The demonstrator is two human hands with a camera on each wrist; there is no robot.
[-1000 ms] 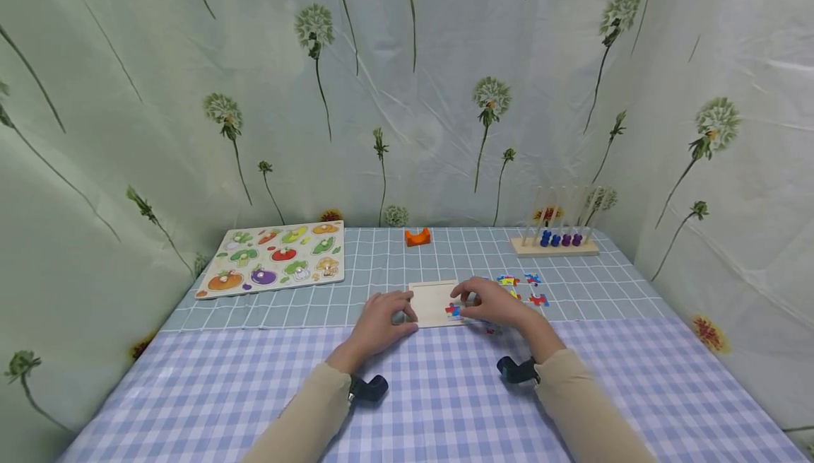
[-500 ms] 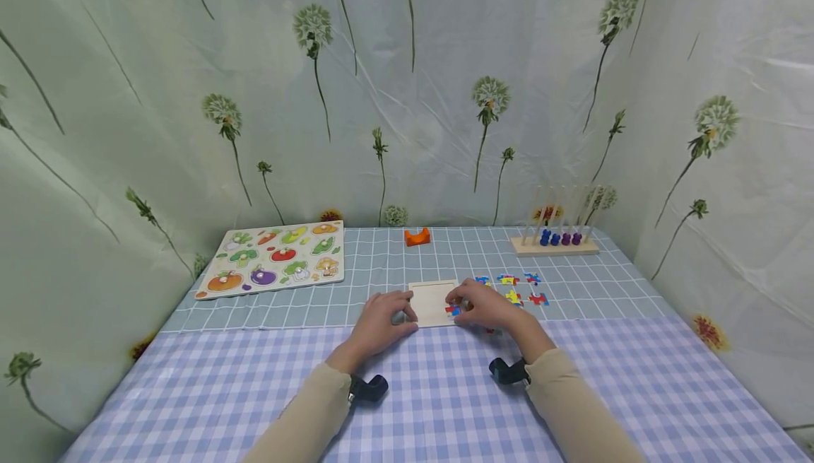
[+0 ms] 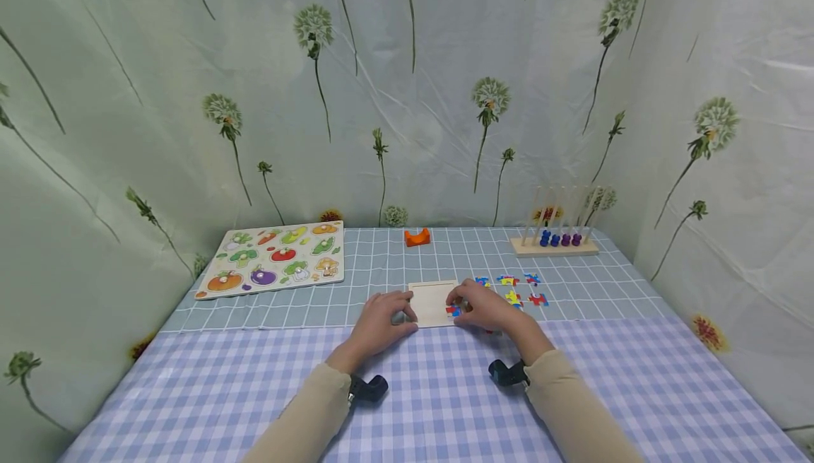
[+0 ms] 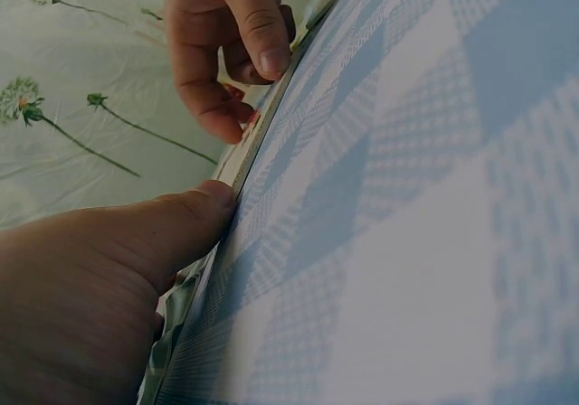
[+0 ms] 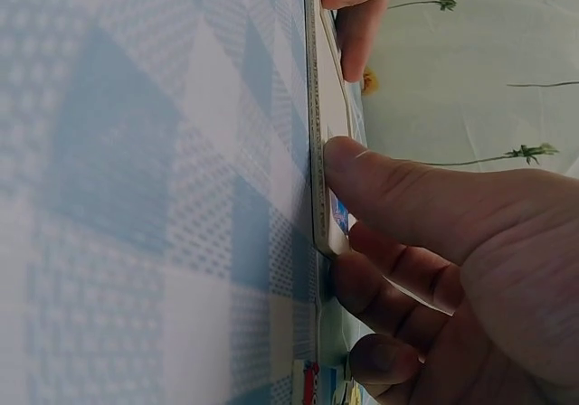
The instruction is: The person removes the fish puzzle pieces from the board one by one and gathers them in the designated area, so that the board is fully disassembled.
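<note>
A shallow wooden puzzle tray [image 3: 429,302] lies flat in front of me. My left hand [image 3: 381,320] steadies its left side in the head view, thumb at the near corner and fingertips along the edge. A red and blue jigsaw piece [image 3: 453,311] lies at the tray's near right corner. Around that piece, my right hand [image 3: 485,305] curls thumb and fingers. The right wrist view has the thumb against the tray's rim [image 5: 317,134], with the blue of the jigsaw piece [image 5: 340,213] showing behind it. Part of the piece is hidden by the fingers.
Several loose jigsaw pieces [image 3: 512,297] lie right of the tray, one partly under the right hand. At the back stand an orange block [image 3: 417,237] and a peg rack [image 3: 555,247] with blue and purple beads. A vegetable knob puzzle board [image 3: 273,258] lies back left.
My right hand has moved slightly left and settled over the tray's near right corner with the jigsaw piece. The left hand and the tray have stayed in place.
</note>
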